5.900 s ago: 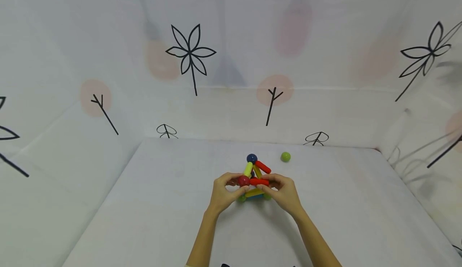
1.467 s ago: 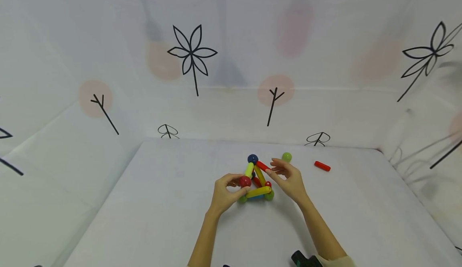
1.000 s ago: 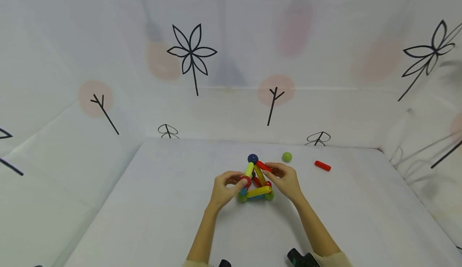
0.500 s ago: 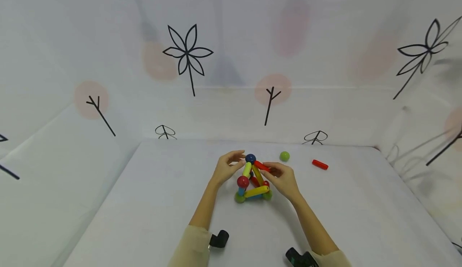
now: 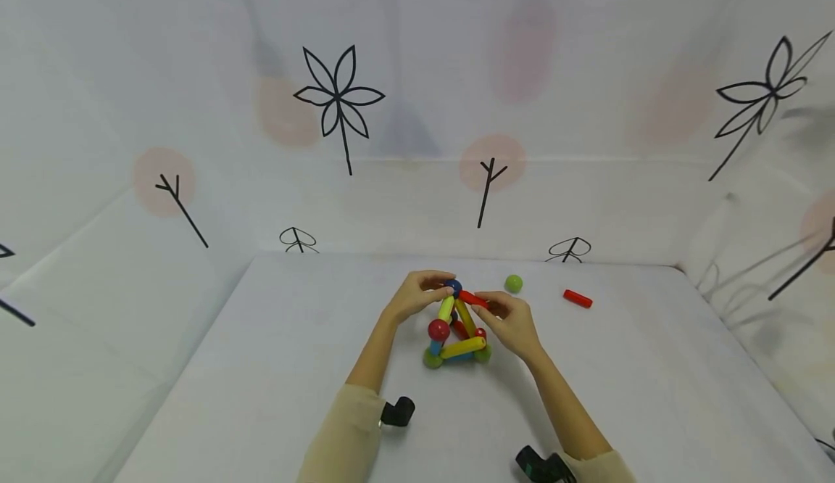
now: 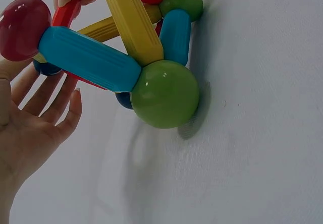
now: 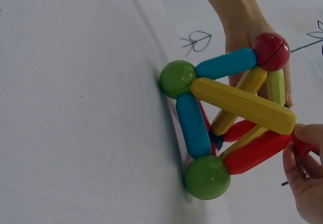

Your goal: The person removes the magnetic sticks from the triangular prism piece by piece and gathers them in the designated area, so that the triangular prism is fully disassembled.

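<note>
A ball-and-rod toy structure (image 5: 463,347) stands on the table, made of coloured balls joined by ribbed plastic rods. My left hand (image 5: 417,296) holds the dark blue ball (image 5: 454,284) at its top between thumb and fingers. Running from that ball to the right is a red rod (image 5: 472,299), whose far end my right hand (image 5: 515,325) pinches. A yellow rod (image 7: 247,105) slants up from a green ball (image 7: 177,78), its other end free. The red ball (image 6: 22,30) sits on a blue rod (image 6: 91,58), with my left fingers (image 6: 60,100) behind.
A loose green ball (image 5: 514,283) lies behind the structure, and a loose red rod (image 5: 578,299) lies to its right. Black wrist cameras (image 5: 399,412) sit at both sleeves. A white patterned sheet (image 5: 404,200) rises behind the table (image 5: 274,367).
A red rod that was in my right hand beside the red ball now lies loose at right. My left hand went from the red ball up to the blue ball; my right moved to the upper red rod.
</note>
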A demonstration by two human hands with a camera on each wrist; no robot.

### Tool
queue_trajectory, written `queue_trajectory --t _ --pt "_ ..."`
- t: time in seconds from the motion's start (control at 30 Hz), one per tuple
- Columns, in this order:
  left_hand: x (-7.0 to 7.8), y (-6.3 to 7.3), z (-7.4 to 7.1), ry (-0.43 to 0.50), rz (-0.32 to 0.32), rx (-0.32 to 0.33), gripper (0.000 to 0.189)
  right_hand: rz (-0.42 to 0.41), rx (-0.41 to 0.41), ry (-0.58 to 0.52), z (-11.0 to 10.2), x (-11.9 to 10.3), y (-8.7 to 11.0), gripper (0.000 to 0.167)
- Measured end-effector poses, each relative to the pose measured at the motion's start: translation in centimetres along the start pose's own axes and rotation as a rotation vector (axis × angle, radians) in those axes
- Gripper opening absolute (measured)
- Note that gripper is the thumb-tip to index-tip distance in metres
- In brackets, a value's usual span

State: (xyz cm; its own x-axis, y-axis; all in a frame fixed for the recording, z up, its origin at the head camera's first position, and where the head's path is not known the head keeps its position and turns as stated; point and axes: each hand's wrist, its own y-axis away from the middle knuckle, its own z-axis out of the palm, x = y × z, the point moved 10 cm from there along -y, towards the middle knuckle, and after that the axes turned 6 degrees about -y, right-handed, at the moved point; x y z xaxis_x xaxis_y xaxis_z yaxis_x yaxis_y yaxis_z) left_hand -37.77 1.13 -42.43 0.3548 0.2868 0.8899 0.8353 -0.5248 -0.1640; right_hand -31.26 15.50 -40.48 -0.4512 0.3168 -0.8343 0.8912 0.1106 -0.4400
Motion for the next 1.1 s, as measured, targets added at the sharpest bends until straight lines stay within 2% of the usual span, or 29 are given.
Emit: queue_trajectory --t 0.17,0.27,0.37,0.6,0.87,1.1 --pt "-0.2 -0.2 0.3 0.011 0.005 -0.025 0.036 -0.018 0.017 -0.009 -0.3 -1.6 -0.2 0.023" --pt "-0.3 -0.3 0.3 0.02 0.007 -0.011 0.035 -0.012 0.037 -0.027 -0.6 -3.1 -0.2 0.023" --pt "-0.4 -0.3 0.2 0.024 -0.003 0.008 0.033 -0.003 0.056 -0.024 -0.8 -3.7 -0.3 0.024" --pt "-0.8 -0.2 0.3 0.047 -0.027 0.032 0.034 -0.008 0.114 -0.017 -1.0 -0.2 -0.9 0.025" --pt "-1.1 -0.3 0.4 0.052 -0.059 0.037 0.037 0.029 0.247 0.045 -2.7 0.4 -0.5 0.025" --pt "-1.3 -0.3 0.3 0.063 -0.055 0.045 0.036 0.108 0.266 -0.055 -5.3 2.4 0.0 0.029"
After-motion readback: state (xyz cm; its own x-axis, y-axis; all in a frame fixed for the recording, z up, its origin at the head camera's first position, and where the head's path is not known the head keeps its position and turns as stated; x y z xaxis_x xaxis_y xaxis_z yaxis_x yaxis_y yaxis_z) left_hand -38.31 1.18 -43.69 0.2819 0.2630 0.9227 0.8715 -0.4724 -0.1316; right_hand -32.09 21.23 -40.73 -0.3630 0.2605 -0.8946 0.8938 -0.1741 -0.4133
